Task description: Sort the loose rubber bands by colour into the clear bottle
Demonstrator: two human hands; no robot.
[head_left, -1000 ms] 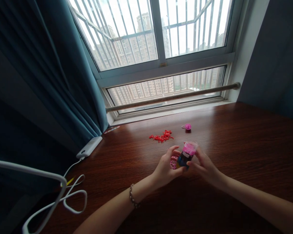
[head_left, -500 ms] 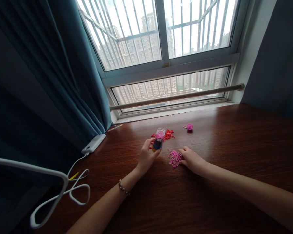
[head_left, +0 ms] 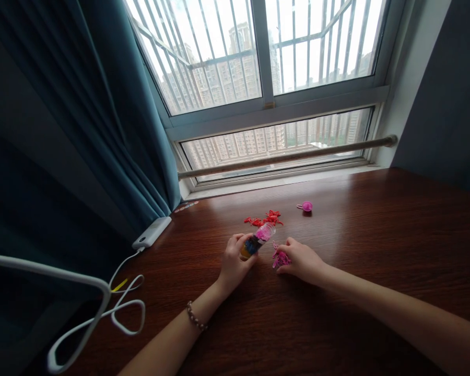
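Note:
My left hand is wrapped round a small clear jar. The jar leans to the right, its open mouth toward my right hand. Pink, dark and yellow layers show through its side. My right hand presses its curled fingers onto a small heap of pink strands, partly hiding them. Just beyond the jar lies a loose pile of red strands. A pink cap with a small loop rests farther back on the right.
The dark wooden tabletop reaches to a barred window with a horizontal rail. A white power strip lies by the blue curtain. Its white cable loops at the left, near a yellow piece.
The jar has tipped from nearly upright to leaning right, its mouth lower and nearer the pink heap. My right hand has moved slightly left, its fingers closing over the pink strands.

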